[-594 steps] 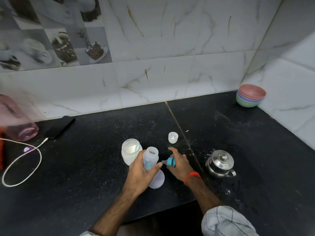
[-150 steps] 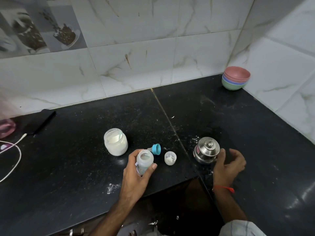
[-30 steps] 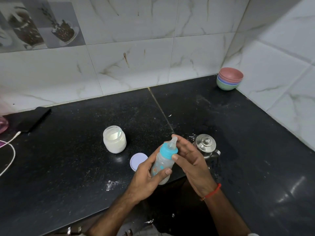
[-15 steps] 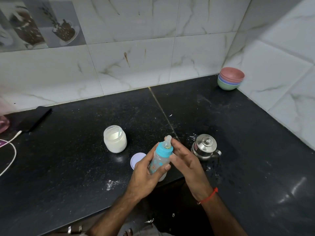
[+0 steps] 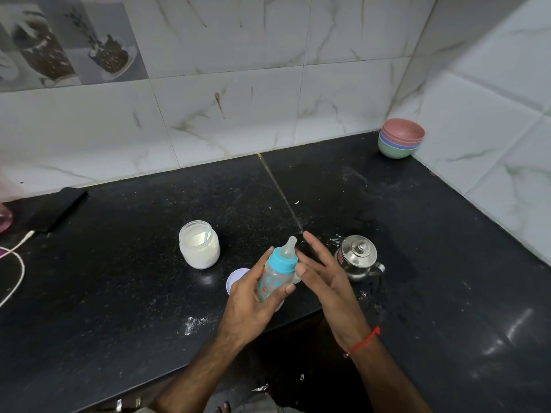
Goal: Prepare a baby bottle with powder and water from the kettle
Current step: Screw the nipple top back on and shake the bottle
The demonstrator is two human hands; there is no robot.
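My left hand [image 5: 252, 302] grips the baby bottle [image 5: 275, 274] around its body and holds it tilted above the counter's front edge. The bottle wears its blue collar and clear teat. My right hand [image 5: 323, 280] is beside the bottle with straight, spread fingers; its thumb lies close to the blue collar. The open glass jar of white powder [image 5: 199, 244] stands to the left with a spoon in it. A small steel kettle [image 5: 357, 257] with its lid on sits to the right, behind my right hand.
The jar's white lid [image 5: 235, 280] lies on the black counter [image 5: 119, 278] behind my left hand. Stacked coloured bowls [image 5: 401, 138] stand in the far right corner. A phone [image 5: 58, 208] with a white cable [image 5: 15, 263] lies at far left. Spilled powder [image 5: 193, 321] marks the counter near the front edge.
Over the last second my right hand's fingers have come off the teat collar and spread out. The capped bottle stays in my left hand, nearly in place.
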